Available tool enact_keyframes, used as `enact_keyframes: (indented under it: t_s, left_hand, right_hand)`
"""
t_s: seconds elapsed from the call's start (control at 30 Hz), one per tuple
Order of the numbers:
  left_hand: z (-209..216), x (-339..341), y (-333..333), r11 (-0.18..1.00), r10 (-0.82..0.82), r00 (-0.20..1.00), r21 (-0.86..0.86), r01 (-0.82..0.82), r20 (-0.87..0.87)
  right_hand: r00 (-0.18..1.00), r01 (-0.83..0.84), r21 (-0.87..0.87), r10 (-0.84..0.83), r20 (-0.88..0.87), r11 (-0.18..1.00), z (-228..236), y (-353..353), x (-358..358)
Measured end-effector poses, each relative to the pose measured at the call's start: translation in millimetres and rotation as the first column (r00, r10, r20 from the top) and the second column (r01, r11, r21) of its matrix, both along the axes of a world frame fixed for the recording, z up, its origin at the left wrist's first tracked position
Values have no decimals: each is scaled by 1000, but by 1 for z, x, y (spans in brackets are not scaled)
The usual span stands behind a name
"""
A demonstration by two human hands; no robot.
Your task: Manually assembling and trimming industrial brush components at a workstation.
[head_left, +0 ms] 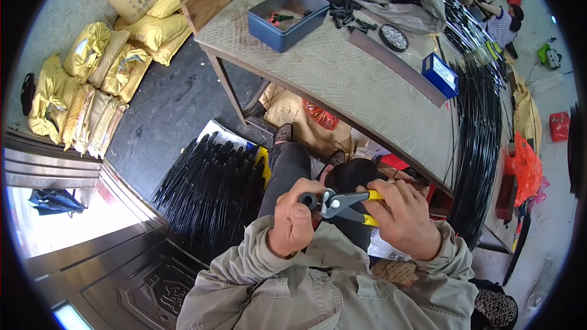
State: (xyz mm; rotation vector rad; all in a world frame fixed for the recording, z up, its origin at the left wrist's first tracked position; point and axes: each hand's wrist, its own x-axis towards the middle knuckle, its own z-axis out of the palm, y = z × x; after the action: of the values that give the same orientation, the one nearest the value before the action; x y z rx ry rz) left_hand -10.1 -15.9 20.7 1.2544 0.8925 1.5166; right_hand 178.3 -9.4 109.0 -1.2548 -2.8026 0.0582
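My left hand (290, 220) is closed around a black rod (307, 200), whose round end with a dark hole faces up past the thumb. My right hand (402, 215) grips yellow-handled pliers (340, 200), their handles spread apart. The metal jaws of the pliers meet the side of the black rod, close to my left fingers. How tightly the jaws bite is too small to tell. Both hands are held above my lap. To the left of my legs, a thick bundle of long black rods (211, 189) lies on the floor.
A table (293, 70) stretches ahead, carrying a blue-grey bin (287, 21), loose black parts (345, 9), a round dish of small metal pieces (393, 38) and a blue box (440, 75). Long black rods (477, 128) lie along its right side. Yellow sacks (79, 91) are stacked left. Other people sit at far right.
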Motion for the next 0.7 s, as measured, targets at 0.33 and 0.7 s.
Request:
enact_keyframes:
  t_s: [0.33, 0.7]
  left_hand:
    - [1, 4, -7, 994, -83, 993, -71, 89, 84]
    - [10, 17, -15, 995, 64, 982, -62, -76, -179]
  right_hand:
    - [986, -66, 359, 5, 168, 931, 21, 1, -2]
    - [921, -222, -38, 222, 320, 974, 45, 5, 17]
